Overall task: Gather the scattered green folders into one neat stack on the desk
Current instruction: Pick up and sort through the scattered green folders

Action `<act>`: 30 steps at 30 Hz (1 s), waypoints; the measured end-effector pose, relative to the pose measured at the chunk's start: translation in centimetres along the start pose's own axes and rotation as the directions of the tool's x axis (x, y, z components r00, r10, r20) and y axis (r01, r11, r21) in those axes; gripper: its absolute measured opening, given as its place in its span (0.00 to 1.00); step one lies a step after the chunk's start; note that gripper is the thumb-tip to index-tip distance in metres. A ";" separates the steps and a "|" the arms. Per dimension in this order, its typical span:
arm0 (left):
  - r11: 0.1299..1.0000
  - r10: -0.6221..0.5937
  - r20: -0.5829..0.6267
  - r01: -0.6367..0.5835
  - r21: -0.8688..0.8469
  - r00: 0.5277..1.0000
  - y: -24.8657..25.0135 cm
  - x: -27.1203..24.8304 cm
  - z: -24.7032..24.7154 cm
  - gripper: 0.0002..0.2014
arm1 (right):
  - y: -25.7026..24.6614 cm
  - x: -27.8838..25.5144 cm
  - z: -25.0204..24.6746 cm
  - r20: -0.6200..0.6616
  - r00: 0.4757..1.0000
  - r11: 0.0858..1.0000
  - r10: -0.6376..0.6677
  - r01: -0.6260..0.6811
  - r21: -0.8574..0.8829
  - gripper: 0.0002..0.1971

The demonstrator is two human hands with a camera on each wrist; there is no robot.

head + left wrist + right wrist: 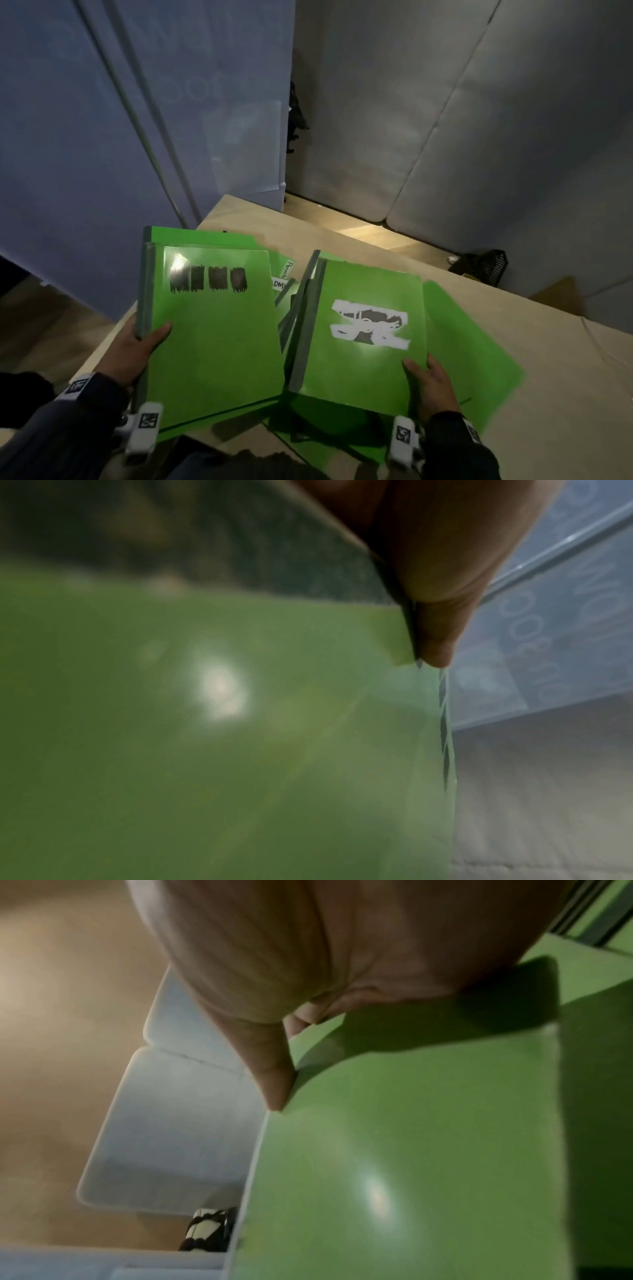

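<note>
Holding a bundle of green folders in each hand, the person is standing over the desk (376, 246). Their left hand (137, 346) is gripping the spine edge of the left bundle (212, 329), thumb curled over the cover beneath its four black scribbles; their right hand (433, 383) is pinching the near right corner of the right bundle (370, 339), thumb on top below the white smeared patch. Both bundles are tilting up off the desk, while loose folders (466, 346) are lying flat underneath and beside them. These look like thin glossy plastic covers, light but bendy and slippery, so I'd expect them to slide apart if gripped at one corner only. The grey spine strips seem the stiffest part; taking hold there, or squeezing both long edges, looks safest before tapping them square on the desk.
</note>
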State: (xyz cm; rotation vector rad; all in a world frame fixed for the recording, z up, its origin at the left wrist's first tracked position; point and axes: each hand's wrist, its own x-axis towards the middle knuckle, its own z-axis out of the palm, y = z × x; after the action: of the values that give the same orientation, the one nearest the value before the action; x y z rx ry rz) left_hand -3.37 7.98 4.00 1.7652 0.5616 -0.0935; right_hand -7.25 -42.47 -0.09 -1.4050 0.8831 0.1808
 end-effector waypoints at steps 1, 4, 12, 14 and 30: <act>1.000 0.005 0.033 -0.005 0.005 0.999 0.6 -0.3 0.9 0.15 | 0.3 -0.5 0.0 0.014 1.000 0.999 0.018 -0.019 0.042 0.55; 0.999 0.029 0.114 -0.026 -0.030 0.993 1.4 -0.4 3.4 0.13 | 0.0 -2.2 1.6 0.124 0.992 0.991 0.006 -0.023 0.131 0.54; 0.999 0.030 0.224 -0.038 0.032 0.974 3.4 -1.8 10.3 0.17 | 1.1 -5.7 11.5 0.298 0.954 0.953 -0.035 0.122 -0.279 0.15; 0.996 0.016 0.263 -0.038 0.077 0.965 3.2 -1.6 10.5 0.24 | 1.3 -5.6 11.5 0.293 0.956 0.931 -0.024 0.128 -0.340 0.13; 0.932 -0.242 0.077 0.254 -0.261 0.967 -0.3 -0.6 2.8 0.14 | -1.7 5.1 -4.5 -0.248 0.964 0.359 -0.098 -0.198 -0.912 0.71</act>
State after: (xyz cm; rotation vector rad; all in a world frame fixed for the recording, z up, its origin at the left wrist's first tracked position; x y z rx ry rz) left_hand -3.41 5.23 3.20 1.4196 0.7294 -0.2211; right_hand -4.68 -48.88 -1.59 -2.5586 1.0999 0.6534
